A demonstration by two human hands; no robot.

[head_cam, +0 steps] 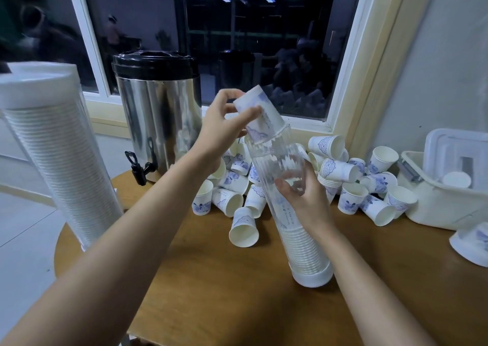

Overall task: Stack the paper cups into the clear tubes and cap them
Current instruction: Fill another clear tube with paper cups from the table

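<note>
Head view: a paper cup (261, 118) is held upside down at the open mouth of the clear tube (274, 158), its rim just entered and its base pointing up and away. The cup is pinched by the left hand (221, 129), thumb laid across the near wall and fingers curled behind the base. The tube is gripped at mid-height by the right hand (306, 200), fingers wrapped round it and seen through the clear wall. The tube is leaned on the wooden table (211, 279), its white bottom cap (314, 275) nearest the camera and its mouth tipped away to the left. A nested stack (301, 248) fills the tube's lower part. Cup and tube appear to share nearly one long axis, so the coming move is judged to be a push or drop straight down that axis, below the left fingers. Loose cups (340, 171) are heaped just behind the tube. A steel urn (158, 123) stands left of it, and a filled, capped tube (52, 147) further left.
</note>
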